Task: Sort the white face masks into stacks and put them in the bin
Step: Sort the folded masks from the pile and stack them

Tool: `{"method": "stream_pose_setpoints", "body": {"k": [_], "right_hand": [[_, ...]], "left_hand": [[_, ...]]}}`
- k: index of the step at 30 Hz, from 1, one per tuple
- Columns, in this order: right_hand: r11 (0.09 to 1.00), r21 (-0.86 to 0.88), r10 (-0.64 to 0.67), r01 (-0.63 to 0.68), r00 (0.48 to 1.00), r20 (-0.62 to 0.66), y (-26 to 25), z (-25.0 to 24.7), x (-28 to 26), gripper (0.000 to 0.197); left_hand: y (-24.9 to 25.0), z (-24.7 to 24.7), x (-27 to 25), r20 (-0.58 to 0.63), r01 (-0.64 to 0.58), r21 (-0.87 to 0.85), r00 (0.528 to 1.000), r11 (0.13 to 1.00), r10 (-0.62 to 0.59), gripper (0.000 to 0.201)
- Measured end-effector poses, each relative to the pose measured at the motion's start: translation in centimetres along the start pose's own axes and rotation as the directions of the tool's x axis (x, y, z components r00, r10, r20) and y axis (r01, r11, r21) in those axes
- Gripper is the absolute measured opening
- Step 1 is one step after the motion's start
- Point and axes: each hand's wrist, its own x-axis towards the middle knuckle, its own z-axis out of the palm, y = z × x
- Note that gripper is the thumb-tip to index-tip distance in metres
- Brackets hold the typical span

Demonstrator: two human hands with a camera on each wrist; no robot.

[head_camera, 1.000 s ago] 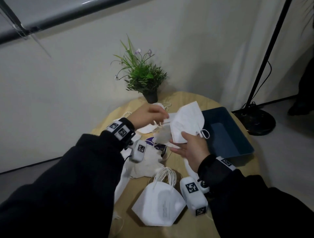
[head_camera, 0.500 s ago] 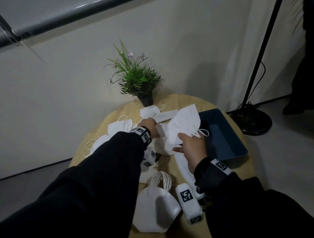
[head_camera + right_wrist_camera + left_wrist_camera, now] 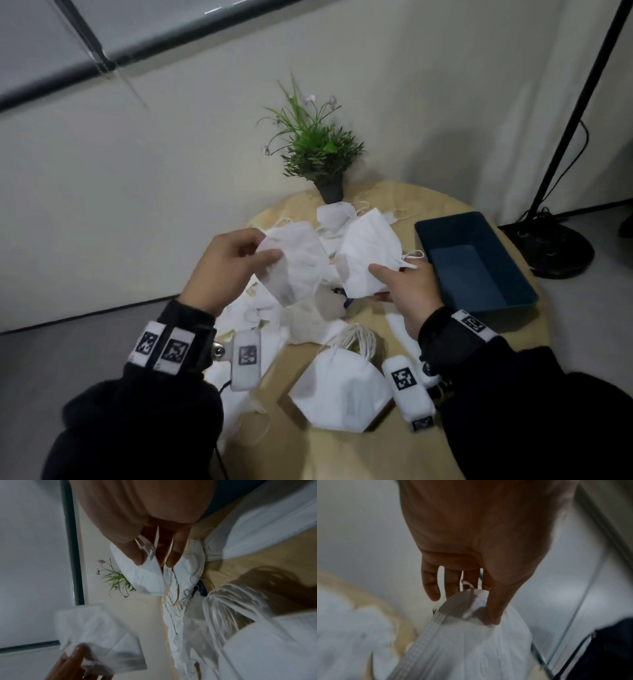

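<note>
Head view looks down over the table [image 3: 424, 442]; wrist views sit close, sharing the loose masks [image 3: 308, 318].

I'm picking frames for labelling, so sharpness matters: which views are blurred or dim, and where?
Head view: dim, fairly sharp; the left hand and right hand each hold a mask, legibly. Left wrist view: motion-smeared edges, only the held mask is readable. Right wrist view: the stack of masks and foreground blurred; strong wide-angle distortion.
</note>
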Motion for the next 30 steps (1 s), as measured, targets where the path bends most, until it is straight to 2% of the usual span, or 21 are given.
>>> {"method": "stream_pose_setpoints", "body": {"k": [2, 4, 6, 7, 9, 11, 12, 13, 15, 18, 20, 21, 22, 23, 24, 25, 26, 27, 28, 30], "right_hand": [[0.999, 0.006, 0.036, -0.037, 0.996, 0.082, 0.4, 0.3, -0.6, 0.006], [0.999, -0.016, 0.053, -0.051, 0.986, 0.16, 1.1, 0.7, -1.3, 0.007], [0.997, -0.068, 0.037, -0.023, 0.978, 0.204, 2.0, 0.9, -1.6, 0.01], [0.995, -0.098, 0.031, -0.009, 0.974, 0.224, 2.4, 1.0, -1.8, 0.011], [0.991, -0.135, 0.019, 0.013, 0.971, 0.237, 2.8, 0.9, -2.4, 0.015], [0.986, -0.164, 0.029, 0.012, 0.97, 0.243, 2.5, 1.1, -3.1, 0.019], [0.987, -0.16, 0.037, 0.006, 0.965, 0.261, 2.4, 1.2, -3.4, 0.021], [0.99, -0.142, 0.044, -0.003, 0.957, 0.286, 2.3, 1.4, -3.7, 0.025], [0.994, -0.111, 0.032, 0.008, 0.935, 0.354, 2.1, 1.9, -4.5, 0.031], [0.987, -0.093, -0.077, 0.13, 0.897, 0.436, 2.7, 2.4, -5.6, 0.018], [0.973, -0.076, -0.166, 0.216, 0.894, 0.416, 3.2, 2.3, -5.8, 0.007], [0.969, -0.079, -0.187, 0.235, 0.901, 0.391, 3.4, 2.2, -5.7, 0.011], [0.971, -0.079, -0.182, 0.228, 0.908, 0.378, 3.4, 2.1, -5.5, 0.015], [0.978, -0.062, -0.162, 0.2, 0.912, 0.378, 3.3, 2.0, -5.3, 0.018], [0.986, -0.036, -0.137, 0.163, 0.913, 0.383, 3.2, 2.0, -5.3, 0.022], [0.992, -0.005, -0.114, 0.126, 0.912, 0.394, 3.1, 2.0, -5.2, 0.026], [0.995, 0.022, -0.098, 0.097, 0.912, 0.399, 3.0, 1.9, -5.2, 0.029], [0.996, 0.036, -0.089, 0.081, 0.912, 0.401, 2.9, 1.9, -5.2, 0.03], [0.997, 0.038, -0.08, 0.07, 0.913, 0.401, 2.9, 1.9, -5.2, 0.03], [0.999, 0.006, -0.042, 0.043, 0.918, 0.393, 2.9, 1.7, -5.2, 0.022]], "left_hand": [[-1.9, 1.1, -1.6, -0.025, 0.045, -0.207, 0.998, 0.977, -0.051, 0.019], [-4.1, 2.8, -3.0, -0.045, 0.111, -0.363, 0.99, 0.925, -0.137, 0.011], [-5.7, 4.3, -3.3, -0.011, 0.203, -0.393, 0.974, 0.897, -0.226, 0.011], [-6.0, 4.8, -3.4, 0.002, 0.214, -0.375, 0.973, 0.902, -0.23, 0.016], [-5.7, 5.1, -2.7, 0.004, 0.133, -0.326, 0.99, 0.936, -0.14, 0.02], [-5.2, 5.4, -2.2, -0.041, -0.038, -0.083, 0.999, 0.996, 0.035, 0.013], [-5.3, 5.5, -2.1, -0.053, -0.134, 0.109, 0.989, 0.985, 0.141, 0.008], [-5.3, 5.7, -2.1, -0.045, -0.221, 0.286, 0.969, 0.932, 0.244, 0.01], [-4.9, 6.5, -2.6, -0.033, -0.315, 0.482, 0.926, 0.818, 0.376, 0.014], [-3.2, 7.2, -3.3, -0.056, -0.419, 0.518, 0.854, 0.746, 0.518, 0.016], [-2.8, 7.1, -3.7, -0.102, -0.451, 0.513, 0.813, 0.73, 0.574, 0.041], [-2.7, 6.7, -3.7, -0.148, -0.439, 0.488, 0.81, 0.754, 0.567, 0.057], [-2.8, 6.1, -3.7, -0.2, -0.403, 0.416, 0.834, 0.815, 0.515, 0.068], [-3.1, 5.4, -3.6, -0.215, -0.345, 0.3, 0.884, 0.889, 0.416, 0.074], [-3.6, 4.8, -3.4, -0.166, -0.264, 0.171, 0.942, 0.949, 0.292, 0.076], [-4.2, 4.3, -3.4, -0.053, -0.168, 0.041, 0.984, 0.985, 0.17, 0.075], [-4.8, 4.0, -3.3, 0.08, -0.084, -0.057, 0.993, 0.995, 0.088, 0.072], [-5.6, 3.9, -3.3, 0.176, -0.04, -0.116, 0.983, 0.992, 0.06, 0.068], [-6.2, 3.9, -3.4, 0.216, -0.032, -0.149, 0.974, 0.988, 0.064, 0.062], [-6.5, 3.8, -3.5, 0.18, -0.056, -0.161, 0.98, 0.985, 0.085, 0.052]]}}
